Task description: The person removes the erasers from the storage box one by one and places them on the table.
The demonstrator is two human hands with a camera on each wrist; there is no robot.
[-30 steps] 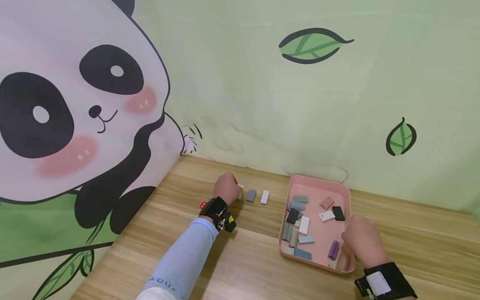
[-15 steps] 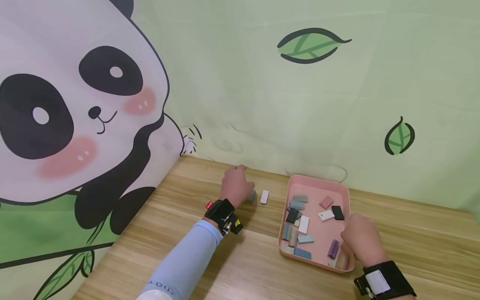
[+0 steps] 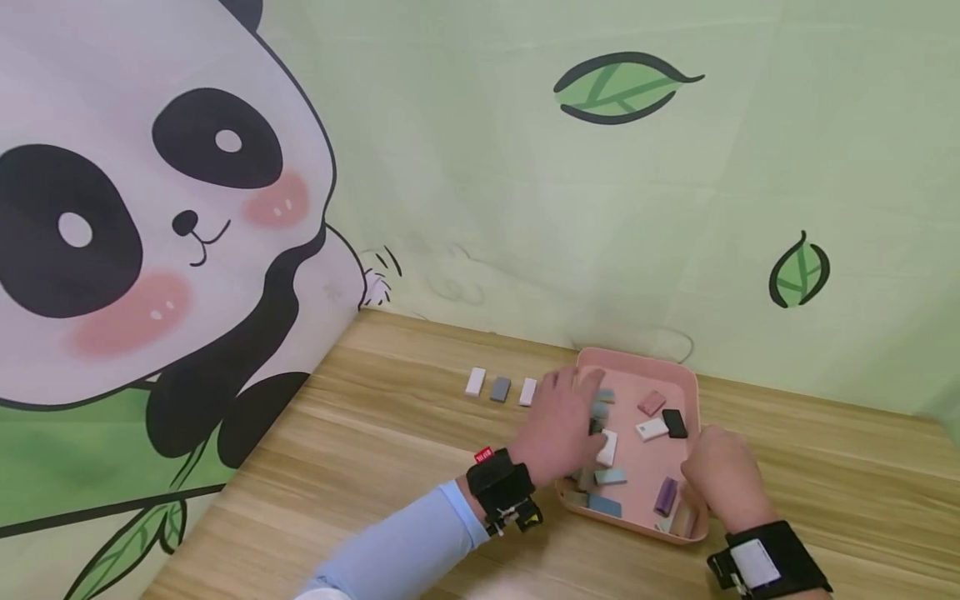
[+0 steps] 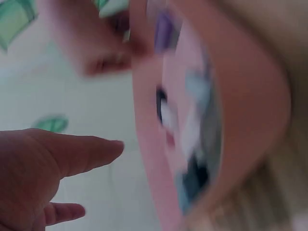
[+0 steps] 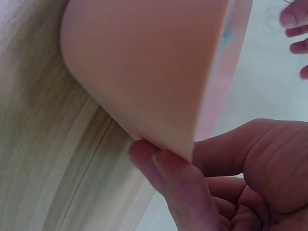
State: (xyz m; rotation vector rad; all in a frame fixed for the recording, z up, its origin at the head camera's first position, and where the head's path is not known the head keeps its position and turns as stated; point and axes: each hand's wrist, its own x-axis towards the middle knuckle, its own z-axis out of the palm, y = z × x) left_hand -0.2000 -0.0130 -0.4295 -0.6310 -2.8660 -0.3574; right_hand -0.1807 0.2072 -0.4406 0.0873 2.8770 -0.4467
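Note:
My left hand (image 3: 558, 425) hovers over the left side of a pink tray (image 3: 637, 360), fingers spread and nothing held. Under and beside it are several small eraser-like blocks, among them a white block (image 3: 608, 448), a light blue block (image 3: 611, 477) and a blue block (image 3: 604, 505). In the left wrist view the thumb and a finger stretch out, apart from the tray. My right hand (image 3: 723, 477) pinches the tray's right wall between thumb and fingers, as the right wrist view shows closely. The left hand hides some of the blocks at the tray's left wall.
Left of the tray, a white block (image 3: 476, 382), a grey block (image 3: 501, 389) and another white block (image 3: 528, 392) lie in a row on the wooden table (image 3: 390, 425). The tray also holds a purple block (image 3: 666, 497), a black block (image 3: 675, 423) and a pink block (image 3: 652, 403).
My left hand has let go of the white block at the row's left end and moved right, over the tray, with its fingers opening. The right hand stays at the tray wall.

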